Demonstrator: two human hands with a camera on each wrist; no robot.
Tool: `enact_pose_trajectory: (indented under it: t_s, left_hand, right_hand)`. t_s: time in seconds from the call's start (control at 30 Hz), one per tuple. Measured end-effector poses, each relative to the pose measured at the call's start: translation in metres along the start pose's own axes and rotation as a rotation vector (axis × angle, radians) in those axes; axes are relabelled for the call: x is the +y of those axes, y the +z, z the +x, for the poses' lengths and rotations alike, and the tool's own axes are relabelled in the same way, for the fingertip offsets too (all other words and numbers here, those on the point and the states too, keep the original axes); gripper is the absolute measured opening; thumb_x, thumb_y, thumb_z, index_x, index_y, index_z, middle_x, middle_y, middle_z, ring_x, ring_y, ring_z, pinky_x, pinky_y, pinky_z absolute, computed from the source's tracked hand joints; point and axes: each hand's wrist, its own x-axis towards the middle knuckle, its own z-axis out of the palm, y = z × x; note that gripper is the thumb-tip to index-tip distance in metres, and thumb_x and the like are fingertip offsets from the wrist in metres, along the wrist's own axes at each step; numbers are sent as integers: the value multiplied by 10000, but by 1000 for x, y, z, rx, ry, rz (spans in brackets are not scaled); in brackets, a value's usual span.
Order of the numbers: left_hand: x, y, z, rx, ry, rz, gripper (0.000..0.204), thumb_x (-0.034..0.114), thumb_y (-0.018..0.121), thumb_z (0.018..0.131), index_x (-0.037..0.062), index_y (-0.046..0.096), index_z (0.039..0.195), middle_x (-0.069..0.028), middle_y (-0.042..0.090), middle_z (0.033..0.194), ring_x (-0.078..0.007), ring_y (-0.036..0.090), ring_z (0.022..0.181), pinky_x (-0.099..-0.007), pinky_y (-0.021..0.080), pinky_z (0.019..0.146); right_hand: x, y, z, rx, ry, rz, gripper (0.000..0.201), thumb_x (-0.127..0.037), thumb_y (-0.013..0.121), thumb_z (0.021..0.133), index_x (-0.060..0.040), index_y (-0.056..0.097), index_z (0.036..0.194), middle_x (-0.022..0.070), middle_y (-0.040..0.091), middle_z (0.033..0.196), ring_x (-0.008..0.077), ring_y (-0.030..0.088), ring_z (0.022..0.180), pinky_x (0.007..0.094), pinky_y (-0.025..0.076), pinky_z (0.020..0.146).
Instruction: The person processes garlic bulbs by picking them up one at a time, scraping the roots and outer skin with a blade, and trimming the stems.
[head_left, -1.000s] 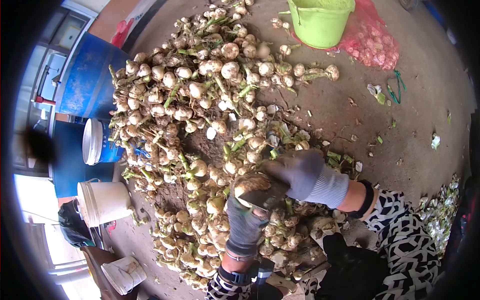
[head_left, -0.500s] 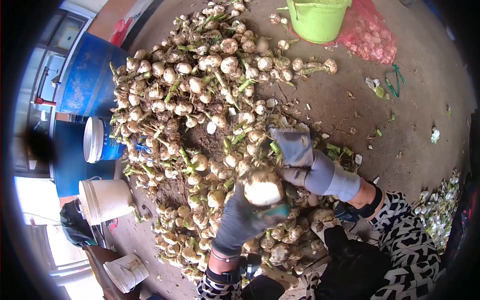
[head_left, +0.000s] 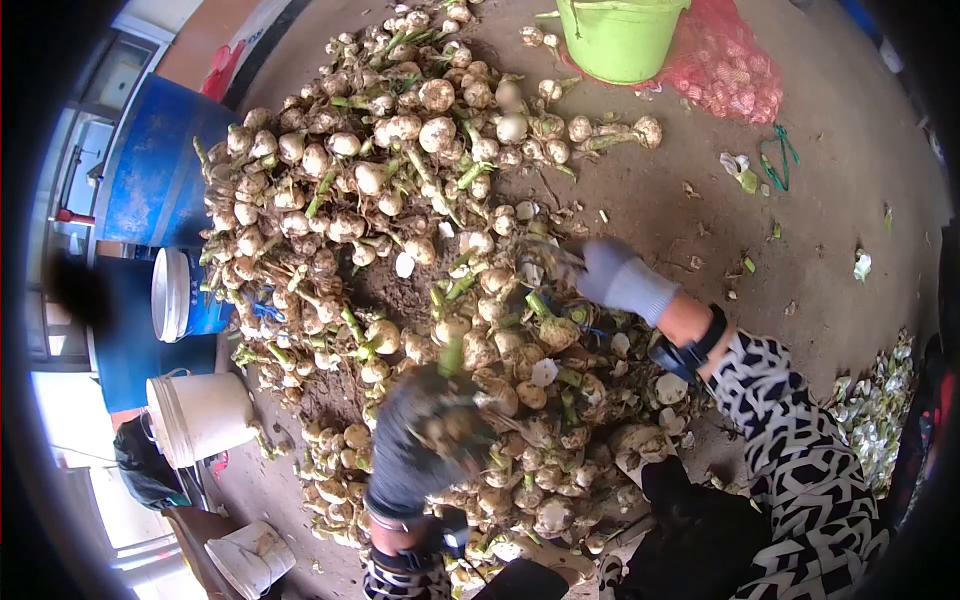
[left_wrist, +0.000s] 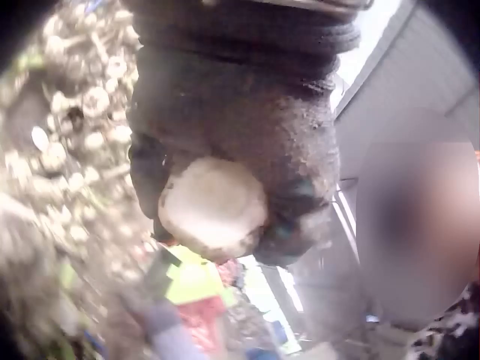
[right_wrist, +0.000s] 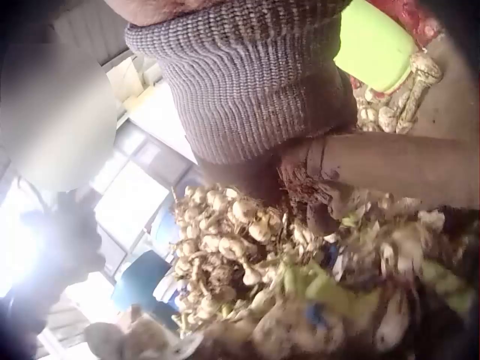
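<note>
A big heap of unpeeled garlic bulbs (head_left: pixel 400 200) with green stalks covers the ground in the head view. My left hand (head_left: pixel 425 435), in a dark glove and blurred, is low over the near side of the heap. In the left wrist view its fingers (left_wrist: pixel 289 217) curl round a pale, trimmed garlic bulb (left_wrist: pixel 214 206). My right hand (head_left: pixel 610 275), in a grey knit glove, reaches into the heap's right edge. In the right wrist view one finger (right_wrist: pixel 397 169) lies stretched out over the bulbs (right_wrist: pixel 232 225), with a clump of roots (right_wrist: pixel 304 180) against the palm.
A green bucket (head_left: pixel 620 35) and a red mesh bag (head_left: pixel 730 70) stand at the far side. On the left are a blue barrel (head_left: pixel 150 170), a blue pail (head_left: pixel 180 295) and two white buckets (head_left: pixel 200 415). Garlic skins (head_left: pixel 880 410) lie at the right.
My hands have come apart. The left hand carried the trimmed bulb down and to the left. The right hand let go and moved up and right into the heap.
</note>
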Motion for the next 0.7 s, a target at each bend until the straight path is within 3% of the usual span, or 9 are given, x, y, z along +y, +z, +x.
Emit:
enact_pose_trajectory:
  t_s: [0.03,0.1,0.17,0.37,0.43,0.5,0.57,0.63,0.7]
  left_hand:
    - [-4,-17,3,127,-285,34,300,71,752,726,87,662,1012,-67,611,1016,-156,617,909,-316,520,825]
    - [-15,-39,14,104,-75,810,296,47,718,735,74,651,1022,-72,599,1031,-181,608,887,-307,507,827]
    - [-68,-72,11,-34,-26,834,341,46,730,729,67,659,1062,-99,624,1037,-254,617,956,-353,482,894]
    - [-89,-77,24,60,-277,815,361,294,778,743,124,672,1044,-157,570,1207,-353,587,1077,-409,484,909]
    - [-74,-60,33,278,-82,1202,510,373,767,733,141,619,1161,-154,531,1286,-387,527,1154,-454,450,949]
    - [-49,-35,49,330,-6,1260,655,420,747,720,146,529,1274,-144,487,1350,-396,447,1246,-504,347,1047]
    - [-26,-10,65,316,358,1355,747,382,787,670,108,495,1301,-160,461,1367,-364,400,1288,-547,248,1099]
    - [-33,3,75,219,533,1390,776,405,787,631,122,492,1291,-133,478,1325,-347,387,1292,-573,210,1108]
    - [-22,16,69,93,528,1341,821,425,791,557,117,523,1269,-106,523,1156,-320,434,1233,-574,236,1093]
  right_hand:
    - [-2,-2,27,15,-12,-42,310,-255,526,906,-169,594,1196,145,684,945,299,671,850,388,545,797]
    - [-8,5,75,63,-4,-136,417,-276,538,909,-127,508,1297,159,664,1054,316,662,916,403,538,849]
    - [-33,-5,108,-146,39,-88,518,-267,565,892,-78,436,1356,177,636,1160,341,658,963,425,528,887]
    - [-39,43,168,-135,-115,-278,358,-235,639,822,-8,642,1100,231,650,1125,348,652,1025,427,530,872]
    - [-35,34,155,-52,-129,-184,349,-320,679,811,5,684,940,192,697,951,308,692,858,394,559,756]
    - [-36,7,114,-283,28,353,389,-383,707,807,-22,684,948,125,697,823,244,668,674,355,558,651]
    - [-27,-6,72,-363,-390,530,383,-409,724,805,-46,686,921,87,682,784,182,616,581,328,533,575]
    - [-50,-30,20,-524,-492,497,321,-361,706,842,-55,668,934,96,668,802,190,625,645,340,531,629]
    - [-42,-31,-11,-561,-360,725,312,-339,686,868,-60,653,1003,106,665,896,196,630,808,331,512,757]
